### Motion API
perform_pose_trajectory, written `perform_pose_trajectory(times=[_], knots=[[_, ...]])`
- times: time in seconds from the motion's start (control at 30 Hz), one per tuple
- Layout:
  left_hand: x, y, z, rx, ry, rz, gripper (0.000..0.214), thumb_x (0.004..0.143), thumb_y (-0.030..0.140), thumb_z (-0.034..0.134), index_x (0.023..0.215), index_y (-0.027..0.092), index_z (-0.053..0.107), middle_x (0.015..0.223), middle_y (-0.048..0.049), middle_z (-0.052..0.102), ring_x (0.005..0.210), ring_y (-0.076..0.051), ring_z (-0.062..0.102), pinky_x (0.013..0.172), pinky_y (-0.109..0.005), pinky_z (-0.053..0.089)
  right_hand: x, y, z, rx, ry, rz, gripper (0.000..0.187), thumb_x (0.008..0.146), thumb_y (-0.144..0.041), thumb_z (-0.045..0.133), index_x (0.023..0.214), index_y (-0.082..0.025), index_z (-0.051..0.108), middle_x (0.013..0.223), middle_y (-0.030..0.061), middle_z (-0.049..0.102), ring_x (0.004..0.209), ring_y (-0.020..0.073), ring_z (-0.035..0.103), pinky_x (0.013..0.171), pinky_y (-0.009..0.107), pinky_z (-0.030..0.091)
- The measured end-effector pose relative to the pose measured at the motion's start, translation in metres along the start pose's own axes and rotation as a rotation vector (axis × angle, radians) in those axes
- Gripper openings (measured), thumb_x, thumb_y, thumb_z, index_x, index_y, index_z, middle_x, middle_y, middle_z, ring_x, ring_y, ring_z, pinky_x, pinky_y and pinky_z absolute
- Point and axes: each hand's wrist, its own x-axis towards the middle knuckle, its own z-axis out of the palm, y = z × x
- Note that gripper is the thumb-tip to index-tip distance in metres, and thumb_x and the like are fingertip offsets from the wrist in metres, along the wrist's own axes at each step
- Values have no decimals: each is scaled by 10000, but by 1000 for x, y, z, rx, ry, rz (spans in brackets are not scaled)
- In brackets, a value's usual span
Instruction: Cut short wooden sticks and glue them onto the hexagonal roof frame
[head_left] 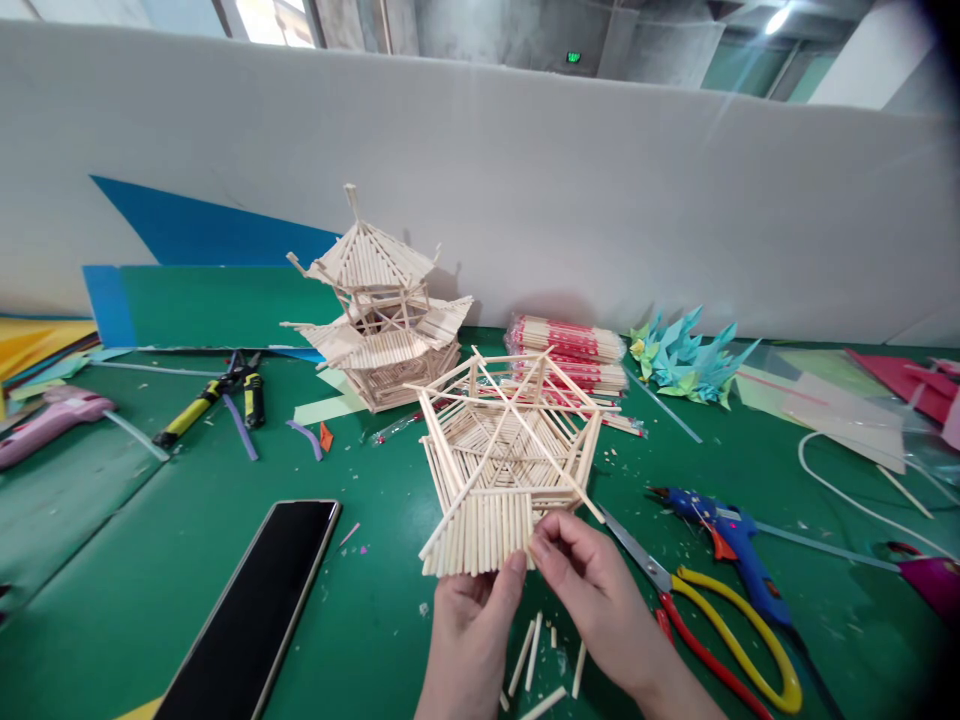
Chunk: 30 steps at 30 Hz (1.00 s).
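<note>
A half-roofed pavilion model of thin wooden sticks (480, 535) is in front of me, its open frame of crossed sticks facing up. A row of short sticks fills the front roof panel. My left hand (476, 625) grips the lower edge of this panel, thumb on top and the other fingers underneath. At the panel's right end, my right hand (592, 585) pinches the end stick between thumb and fingertips; the fingers partly hide it. Several loose short sticks (534, 650) lie on the green table below my hands.
Behind stands a tiered stick pagoda (375, 345) beside packs of sticks (570, 340) and a folded-paper plant (686, 355). To the right are scissors (667, 585) and a blue glue gun (739, 540). Leftward lie a phone (259, 600), pliers (202, 408) and a pink glue gun (56, 425).
</note>
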Motion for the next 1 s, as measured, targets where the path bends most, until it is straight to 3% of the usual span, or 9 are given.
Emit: perform_pose_trajectory(times=[0.37,0.67,0.87,1.0], knots=[[-4,6,1,-10,-36,-47,152,608,213,723,719,108,729,726,-79,731,838,-248,631,861,-327,426,1,3,0,-10,8,3,233,853,-362,443,698,-189,462,640,-42,402,596,113,363,583,231,346],[-3,6,-1,-17,-32,-48,96,575,220,741,569,140,689,549,-9,657,621,-170,597,685,-253,459,0,3,0,56,5,17,236,841,-374,469,696,-187,470,635,-44,412,579,107,353,540,219,325],[-3,2,-11,-88,117,-40,252,571,284,741,411,150,598,551,-21,650,615,-163,578,638,-256,457,0,0,0,108,-7,46,247,840,-371,476,684,-179,462,598,-66,345,522,85,277,466,207,252],[-2,3,-12,-15,136,-12,235,548,271,753,423,139,604,513,-16,620,559,-157,555,579,-256,453,0,-2,1,78,4,34,257,833,-379,482,669,-183,452,596,-63,351,534,90,289,485,214,267]])
